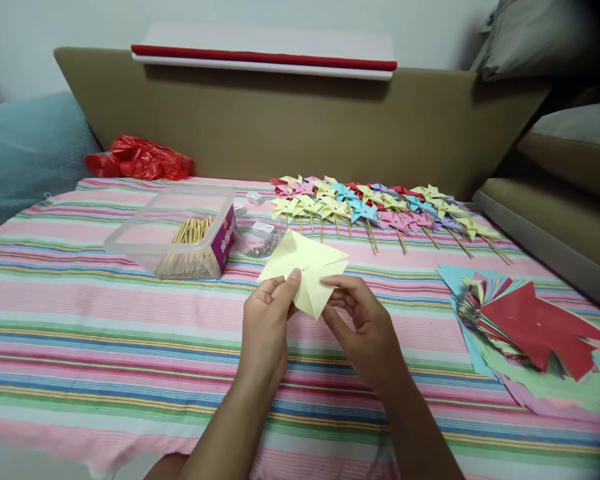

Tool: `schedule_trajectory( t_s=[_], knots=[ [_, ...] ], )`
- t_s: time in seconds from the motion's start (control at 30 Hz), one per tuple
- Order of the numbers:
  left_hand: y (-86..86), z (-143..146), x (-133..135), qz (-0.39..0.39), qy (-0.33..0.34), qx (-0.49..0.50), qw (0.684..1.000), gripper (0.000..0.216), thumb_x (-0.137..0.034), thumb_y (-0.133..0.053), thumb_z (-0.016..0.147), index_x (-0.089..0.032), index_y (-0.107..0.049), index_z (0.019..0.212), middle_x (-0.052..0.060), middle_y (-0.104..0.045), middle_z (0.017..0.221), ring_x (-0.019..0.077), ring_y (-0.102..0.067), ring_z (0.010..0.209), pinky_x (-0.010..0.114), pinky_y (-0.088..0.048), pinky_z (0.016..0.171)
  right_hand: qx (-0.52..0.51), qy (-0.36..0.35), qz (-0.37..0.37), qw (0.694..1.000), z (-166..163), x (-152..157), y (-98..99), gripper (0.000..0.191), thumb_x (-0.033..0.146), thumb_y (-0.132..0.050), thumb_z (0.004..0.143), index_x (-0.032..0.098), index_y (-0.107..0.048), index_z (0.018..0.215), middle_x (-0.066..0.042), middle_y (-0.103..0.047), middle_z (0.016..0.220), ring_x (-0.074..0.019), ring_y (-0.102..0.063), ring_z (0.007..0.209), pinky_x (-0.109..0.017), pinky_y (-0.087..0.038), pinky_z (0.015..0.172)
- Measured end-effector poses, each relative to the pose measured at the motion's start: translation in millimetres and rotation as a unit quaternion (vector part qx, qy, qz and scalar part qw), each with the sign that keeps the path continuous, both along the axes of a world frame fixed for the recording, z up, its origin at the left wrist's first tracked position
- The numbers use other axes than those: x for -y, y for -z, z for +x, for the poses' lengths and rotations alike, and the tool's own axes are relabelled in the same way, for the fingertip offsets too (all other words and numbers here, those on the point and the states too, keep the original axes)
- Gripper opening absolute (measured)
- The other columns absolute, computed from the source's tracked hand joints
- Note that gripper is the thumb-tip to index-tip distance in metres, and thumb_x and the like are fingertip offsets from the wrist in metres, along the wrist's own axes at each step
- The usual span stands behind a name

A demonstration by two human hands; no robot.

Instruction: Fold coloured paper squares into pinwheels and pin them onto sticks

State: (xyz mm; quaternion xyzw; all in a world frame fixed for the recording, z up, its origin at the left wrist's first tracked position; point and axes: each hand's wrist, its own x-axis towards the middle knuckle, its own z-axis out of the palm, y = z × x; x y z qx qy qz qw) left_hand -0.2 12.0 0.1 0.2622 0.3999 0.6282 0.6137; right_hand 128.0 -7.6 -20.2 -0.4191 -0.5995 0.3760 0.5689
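Note:
Between my hands is a pale yellow paper pinwheel blank (293,253), cut toward its middle and partly folded in. My left hand (273,307) grips it from the left, the thumb pressed near the centre. From the right, my right hand (357,310) has its fingers and thumb bent around the lower right edge, at a folded point of the paper. Just beyond the paper lies a clear bag of small metal pins (265,248). The undersides of the fingers are partly hidden.
A clear plastic box (180,257) of wooden sticks (193,233) stands at left. Finished pinwheels (365,210) on sticks lie at the back right. Cut paper sheets (535,327) are stacked at right. A red plastic bag (140,159) rests at the back left, on the striped cloth (105,347).

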Motion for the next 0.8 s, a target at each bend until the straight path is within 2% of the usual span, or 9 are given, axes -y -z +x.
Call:
schedule_trajectory(
  t_s=[0.13,0.27,0.37,0.47,0.67,0.8],
  knots=[
    [0.2,1,1,0.003,0.009,-0.009,1.000,0.028,-0.033,-0.086,0.072,-0.011,-0.071,0.084,0.003,-0.072,0.076,0.0107,-0.064,0.070,0.020,-0.052,0.068,-0.007,0.001,-0.003,1.000,3,-1,-3.0,0.008,0.025,-0.067,0.091,0.027,-0.073,0.095,-0.001,-0.068,0.096,-0.0175,-0.066,0.095,-0.032,-0.053,0.087],
    [1.0,1,4,0.021,0.012,-0.060,0.998,0.030,-0.038,-0.084,0.074,-0.013,-0.071,0.083,0.003,-0.072,0.076,0.0130,-0.066,0.072,0.022,-0.051,0.069,-0.070,0.021,-0.043,0.996,4,-2,-5.7,0.009,0.032,-0.069,0.090,0.026,-0.076,0.092,-0.001,-0.072,0.093,-0.0164,-0.067,0.092,-0.029,-0.054,0.085],
    [0.6,3,6,0.035,0.018,-0.111,0.993,0.033,-0.041,-0.083,0.074,-0.013,-0.070,0.084,0.004,-0.072,0.076,0.0161,-0.067,0.077,0.024,-0.051,0.070,-0.132,0.050,-0.084,0.986,1,-2,-6.1,0.008,0.033,-0.075,0.084,0.025,-0.077,0.085,0.001,-0.072,0.085,-0.0158,-0.068,0.085,-0.030,-0.055,0.082],
    [-0.7,5,7,0.037,0.012,-0.152,0.988,0.032,-0.041,-0.083,0.074,-0.013,-0.069,0.080,0.003,-0.070,0.073,0.0152,-0.065,0.074,0.022,-0.050,0.065,-0.169,0.075,-0.112,0.976,-4,-1,-6.6,0.011,0.033,-0.080,0.080,0.023,-0.075,0.082,0.001,-0.073,0.081,-0.0162,-0.067,0.082,-0.030,-0.055,0.080],
    [-2.7,8,9,0.037,0.000,-0.175,0.984,0.034,-0.040,-0.084,0.072,-0.014,-0.062,0.070,-0.001,-0.063,0.066,0.0110,-0.058,0.065,0.020,-0.046,0.059,-0.197,0.109,-0.129,0.966,-11,0,-7.8,0.017,0.035,-0.080,0.078,0.021,-0.072,0.081,0.000,-0.074,0.081,-0.0168,-0.068,0.082,-0.030,-0.056,0.077],
    [-3.0,8,10,0.042,0.011,-0.186,0.982,0.034,-0.041,-0.082,0.075,-0.014,-0.061,0.071,-0.002,-0.059,0.064,0.0096,-0.055,0.064,0.018,-0.044,0.058,-0.208,0.119,-0.123,0.963,-13,0,-6.7,0.018,0.034,-0.081,0.078,0.021,-0.070,0.081,0.000,-0.073,0.079,-0.0159,-0.067,0.079,-0.029,-0.055,0.073]
  ],
)
